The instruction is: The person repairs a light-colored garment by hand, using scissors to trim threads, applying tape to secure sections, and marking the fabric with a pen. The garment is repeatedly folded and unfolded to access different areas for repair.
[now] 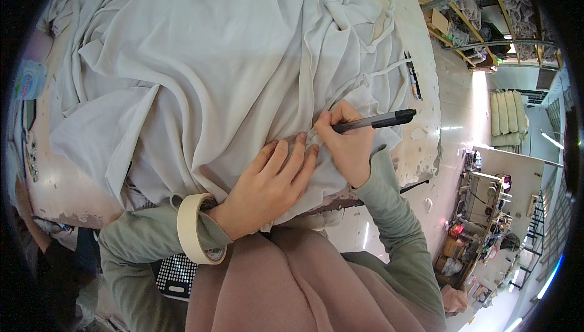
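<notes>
A large sheet of pale grey fabric [243, 34] lies in loose folds over the table. My left hand [267, 177] rests flat on it near the table's front edge, fingers stretched out and slightly apart. Just to its right, my right hand [348, 143] grips a black pen [380, 120] with a clear barrel. The pen slants, its capped back end pointing right; its tip is hidden behind my fingers at the cloth. A roll of cream masking tape [193, 228] hangs around my left wrist over the green sleeve.
A second pen [413, 76] lies on the table's worn right margin [426, 113]. At far left stands a bluish plastic container [30, 79]. Shelving with bundled cloth [468, 3] is at upper right, a cluttered workbench [480, 216] at lower right. Part of another person shows at the left edge.
</notes>
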Demonstrator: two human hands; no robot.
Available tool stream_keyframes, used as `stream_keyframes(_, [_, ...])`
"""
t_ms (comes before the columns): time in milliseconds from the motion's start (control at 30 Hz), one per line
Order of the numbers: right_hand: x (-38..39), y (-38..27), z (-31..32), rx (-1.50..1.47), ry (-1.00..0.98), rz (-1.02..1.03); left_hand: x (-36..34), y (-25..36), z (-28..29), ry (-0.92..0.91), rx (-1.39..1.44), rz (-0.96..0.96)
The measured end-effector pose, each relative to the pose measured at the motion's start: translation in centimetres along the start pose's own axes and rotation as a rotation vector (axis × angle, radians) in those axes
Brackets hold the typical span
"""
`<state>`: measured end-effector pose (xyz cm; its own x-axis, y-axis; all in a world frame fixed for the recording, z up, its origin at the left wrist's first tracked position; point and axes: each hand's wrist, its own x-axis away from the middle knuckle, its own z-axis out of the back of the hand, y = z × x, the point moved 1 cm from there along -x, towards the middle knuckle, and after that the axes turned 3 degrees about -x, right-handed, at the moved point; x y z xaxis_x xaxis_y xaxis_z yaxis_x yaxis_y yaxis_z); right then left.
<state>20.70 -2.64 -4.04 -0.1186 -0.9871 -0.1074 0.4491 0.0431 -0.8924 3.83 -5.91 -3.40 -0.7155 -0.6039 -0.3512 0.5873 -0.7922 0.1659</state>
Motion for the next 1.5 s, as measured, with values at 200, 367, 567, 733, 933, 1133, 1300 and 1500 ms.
stream_keyframes(200, [-0.3, -1.1, 1.1, -0.42, -0.021, -0.358, 0.3, 0.0, -0.2, -0.042, -0.07, -0.037])
stream_keyframes(367, [1.1, -1.6, 0.7, -0.098, -0.181, -0.138, 0.5, 0.2, 0.0, -0.069, -0.159, -0.089])
stream_keyframes(567, [1.7, -0.5, -0.2, -0.014, -0.197, -0.009, 0.4, 0.3, 0.2, -0.095, -0.164, -0.111])
stream_keyframes(733, [1.7, -0.4, -0.1, -0.12, -0.203, -0.052, 0.3, 0.2, 0.3, -0.075, -0.164, -0.113])
stream_keyframes(933, [1.7, -0.1, -0.1, 0.002, -0.217, 0.008, 0.4, 0.3, 0.3, -0.088, -0.166, -0.103])
stream_keyframes(1133, [1.6, 0.0, 0.0, 0.053, -0.214, 0.054, 0.5, 0.4, 0.0, -0.078, -0.176, -0.089])
stream_keyframes(1300, [1.7, -0.4, 0.0, 0.016, -0.164, 0.037, 0.4, 0.4, 0.1, -0.089, -0.187, -0.093])
stream_keyframes(1500, [1.6, -0.3, -0.1, 0.008, -0.191, 0.002, 0.4, 0.4, 0.1, -0.087, -0.169, -0.088])
